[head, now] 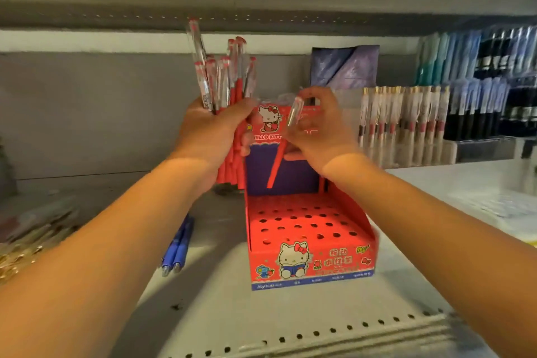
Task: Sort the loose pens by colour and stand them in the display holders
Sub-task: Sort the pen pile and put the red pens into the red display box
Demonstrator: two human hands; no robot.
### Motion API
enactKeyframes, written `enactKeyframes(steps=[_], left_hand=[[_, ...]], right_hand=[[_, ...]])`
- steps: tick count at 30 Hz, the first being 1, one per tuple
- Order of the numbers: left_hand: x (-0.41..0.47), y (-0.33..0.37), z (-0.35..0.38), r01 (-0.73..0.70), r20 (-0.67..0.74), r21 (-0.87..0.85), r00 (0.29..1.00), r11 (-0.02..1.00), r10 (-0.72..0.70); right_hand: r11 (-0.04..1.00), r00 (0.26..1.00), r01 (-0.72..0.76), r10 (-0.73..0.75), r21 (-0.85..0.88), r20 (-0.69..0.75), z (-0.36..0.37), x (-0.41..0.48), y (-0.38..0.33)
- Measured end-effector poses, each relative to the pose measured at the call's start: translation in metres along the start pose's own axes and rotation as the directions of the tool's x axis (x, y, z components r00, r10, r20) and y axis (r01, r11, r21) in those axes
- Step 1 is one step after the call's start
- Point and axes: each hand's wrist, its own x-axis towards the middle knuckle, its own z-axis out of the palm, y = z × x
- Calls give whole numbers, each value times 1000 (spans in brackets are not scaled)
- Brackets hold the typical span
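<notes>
I am standing at a shop shelf [290, 325], both bare arms reaching forward. My left hand [213, 128] is closed in a fist around a bundle of red pens [225, 78], clear caps fanned upward above my knuckles and red barrels hanging below my palm. My right hand [316, 131] pinches a single red pen [283, 144] between thumb and fingers, near its capped end, with the barrel slanting down toward the holder and its lower tip not yet in any hole. The red cardboard display holder [312, 261], printed with a cartoon cat, sits on the shelf just below my hands; its perforated tray [302, 224] has rows of round holes, all of which look unfilled. Two blue pens [177, 247] lie loose on the shelf to the left of the holder. To the right, further back, other pens stand in clear racks [406, 122].

The pens look light, stiff and smooth, so the bundle could slip if I loosen my fist. Holding the single pen higher up the barrel should leave the tip free to find a hole
</notes>
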Motion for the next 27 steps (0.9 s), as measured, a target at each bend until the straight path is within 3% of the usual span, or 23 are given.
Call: enactKeyframes(steps=[3, 9, 15, 20, 25, 27], left_hand=[[7, -18, -8, -37, -12, 51, 999, 998, 38], [12, -33, -22, -21, -54, 91, 998, 996, 26], [6, -44, -26, -16, 44, 241, 999, 970, 5], [4, -46, -25, 1, 73, 192, 997, 981, -16], [-1, -47, -21, 27, 110, 182, 993, 983, -48], [-5, -47, -17, 33, 147, 191, 987, 981, -62]], right_hand=[[990, 996, 75, -70, -118, 46, 12, 17, 19], [973, 986, 123, -97, -195, 138, 24, 19, 57], [951, 970, 138, -73, -276, 233, 29, 13, 69], [896, 946, 181, -47, -405, 320, 29, 8, 69], [864, 960, 214, -100, -455, 262, 21, 9, 54], [933, 973, 165, -102, -319, 205, 21, 9, 42]])
